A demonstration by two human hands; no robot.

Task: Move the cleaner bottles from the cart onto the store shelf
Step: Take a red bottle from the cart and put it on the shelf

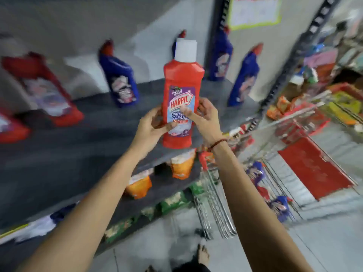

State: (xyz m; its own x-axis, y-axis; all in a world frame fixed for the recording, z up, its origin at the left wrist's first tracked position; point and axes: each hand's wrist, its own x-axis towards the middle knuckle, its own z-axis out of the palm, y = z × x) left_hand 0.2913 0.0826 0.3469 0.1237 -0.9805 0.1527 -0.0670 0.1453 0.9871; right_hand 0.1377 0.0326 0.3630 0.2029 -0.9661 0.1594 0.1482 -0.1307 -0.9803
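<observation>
Both hands' fingers (204,107) clasp the red plastic white-capped cleaner bottle (181,91), blue bottles (119,79) shelved beyond them, more waiting below-right in the wire cart (216,203).

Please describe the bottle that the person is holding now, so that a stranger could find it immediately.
Look above the front edge of the dark grey store shelf. Both hands, the left hand and right hand, hold an upright red plastic Harpic bottle. Unlike the blue bottles behind it, it has a flat white cap.
</observation>
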